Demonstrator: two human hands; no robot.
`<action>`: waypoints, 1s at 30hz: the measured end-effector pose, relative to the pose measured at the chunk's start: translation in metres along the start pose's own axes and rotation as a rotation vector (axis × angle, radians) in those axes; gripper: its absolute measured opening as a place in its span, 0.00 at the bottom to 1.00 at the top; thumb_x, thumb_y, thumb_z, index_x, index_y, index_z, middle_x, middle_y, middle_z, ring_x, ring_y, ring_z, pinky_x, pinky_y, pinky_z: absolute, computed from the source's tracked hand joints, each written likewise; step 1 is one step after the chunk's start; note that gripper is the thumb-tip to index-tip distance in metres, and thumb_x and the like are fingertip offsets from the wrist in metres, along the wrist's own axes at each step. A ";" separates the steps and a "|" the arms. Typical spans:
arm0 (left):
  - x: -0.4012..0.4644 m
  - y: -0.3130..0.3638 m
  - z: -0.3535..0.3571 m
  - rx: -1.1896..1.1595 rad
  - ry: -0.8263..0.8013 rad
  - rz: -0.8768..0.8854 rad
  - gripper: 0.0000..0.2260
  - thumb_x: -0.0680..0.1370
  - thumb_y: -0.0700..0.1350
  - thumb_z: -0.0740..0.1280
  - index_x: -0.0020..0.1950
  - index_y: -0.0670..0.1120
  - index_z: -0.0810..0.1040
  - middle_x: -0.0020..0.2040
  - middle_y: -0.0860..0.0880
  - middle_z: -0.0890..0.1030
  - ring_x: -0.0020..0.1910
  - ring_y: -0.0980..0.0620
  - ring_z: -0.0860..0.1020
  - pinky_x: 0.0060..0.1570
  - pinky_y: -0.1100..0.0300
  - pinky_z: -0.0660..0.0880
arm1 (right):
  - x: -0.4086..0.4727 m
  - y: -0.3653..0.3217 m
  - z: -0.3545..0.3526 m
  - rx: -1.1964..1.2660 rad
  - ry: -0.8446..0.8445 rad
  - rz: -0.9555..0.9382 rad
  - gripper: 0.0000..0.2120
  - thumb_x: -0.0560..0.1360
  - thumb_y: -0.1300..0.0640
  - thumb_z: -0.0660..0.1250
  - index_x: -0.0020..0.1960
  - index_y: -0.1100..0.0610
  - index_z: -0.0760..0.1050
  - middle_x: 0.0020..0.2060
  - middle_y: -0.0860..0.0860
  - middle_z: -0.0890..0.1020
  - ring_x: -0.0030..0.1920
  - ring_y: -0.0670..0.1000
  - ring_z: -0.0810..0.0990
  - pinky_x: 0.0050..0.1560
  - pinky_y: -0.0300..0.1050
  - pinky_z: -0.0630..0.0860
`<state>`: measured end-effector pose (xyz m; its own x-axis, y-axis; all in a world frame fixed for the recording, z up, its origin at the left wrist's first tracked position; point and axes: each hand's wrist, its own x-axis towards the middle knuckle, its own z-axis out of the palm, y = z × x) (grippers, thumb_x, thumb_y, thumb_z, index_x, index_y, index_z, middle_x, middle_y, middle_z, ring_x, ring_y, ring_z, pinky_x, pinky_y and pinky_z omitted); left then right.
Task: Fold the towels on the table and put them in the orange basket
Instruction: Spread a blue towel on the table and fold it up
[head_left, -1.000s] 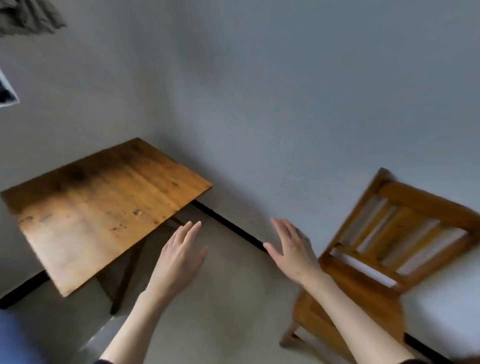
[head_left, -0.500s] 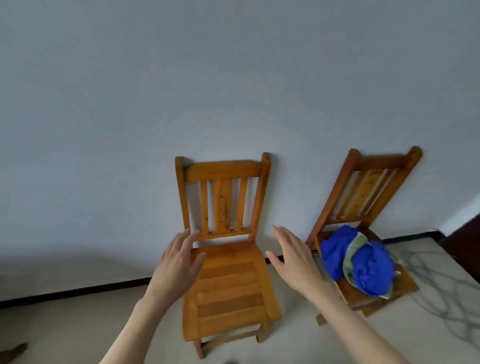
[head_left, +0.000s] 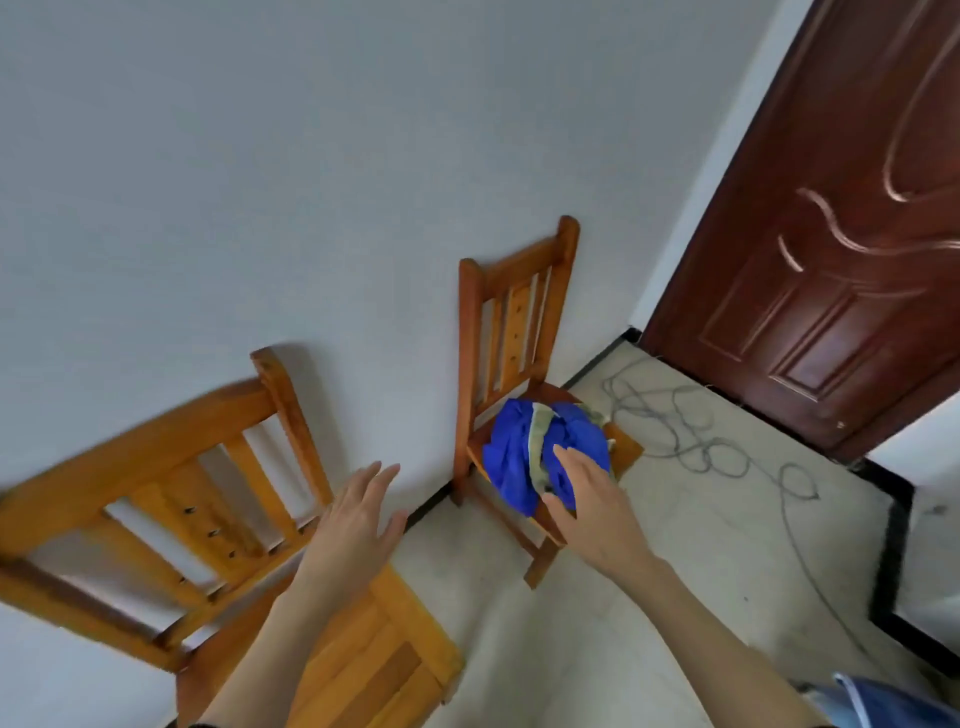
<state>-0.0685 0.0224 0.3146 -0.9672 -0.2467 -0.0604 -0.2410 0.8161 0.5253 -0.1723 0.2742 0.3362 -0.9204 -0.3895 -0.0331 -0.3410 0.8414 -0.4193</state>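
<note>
1. While both arms reach forward from the bottom of the frame, neither hand has a grip on anything: the right hand (head_left: 592, 499), at centre right, has its fingers straight and relaxed, and it lies in front of the bundle of towels (head_left: 524, 452); whether it touches the cloth cannot be told.
2. The left hand (head_left: 358, 519), at centre, is spread with the fingers apart and holds nothing, in front of the wall.
3. The towels, blue with a pale green one among them, sit crumpled in a heap on the seat of the far chair (head_left: 511, 306), just right of centre.
4. A second wooden chair (head_left: 156, 467) fills the lower left.
5. A tangled cable (head_left: 691, 431) lies on the floor (head_left: 675, 545) at right, before a dark brown door (head_left: 831, 234) in the upper right.
</note>
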 end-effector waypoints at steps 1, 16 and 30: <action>0.015 0.007 0.008 0.000 -0.026 0.024 0.24 0.80 0.55 0.55 0.76 0.54 0.55 0.76 0.51 0.56 0.74 0.49 0.59 0.71 0.51 0.60 | 0.003 0.011 -0.002 0.001 0.007 0.040 0.28 0.79 0.49 0.59 0.75 0.52 0.55 0.74 0.51 0.62 0.73 0.51 0.60 0.70 0.47 0.59; 0.224 0.080 0.176 0.067 -0.366 -0.060 0.23 0.81 0.51 0.57 0.75 0.49 0.58 0.74 0.49 0.61 0.71 0.49 0.65 0.69 0.56 0.64 | 0.179 0.209 0.035 0.080 -0.202 0.302 0.23 0.80 0.49 0.57 0.72 0.55 0.61 0.68 0.53 0.68 0.67 0.53 0.67 0.64 0.47 0.67; 0.318 0.112 0.367 0.010 -0.640 -0.166 0.22 0.80 0.41 0.56 0.74 0.50 0.60 0.73 0.49 0.64 0.71 0.50 0.63 0.67 0.58 0.60 | 0.265 0.338 0.180 0.090 -0.542 0.346 0.16 0.78 0.52 0.59 0.64 0.56 0.70 0.58 0.54 0.77 0.59 0.55 0.74 0.57 0.49 0.71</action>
<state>-0.4326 0.2268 0.0424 -0.7733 -0.0131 -0.6339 -0.3888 0.7994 0.4579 -0.4974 0.3881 0.0219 -0.7391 -0.2555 -0.6232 -0.0034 0.9267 -0.3759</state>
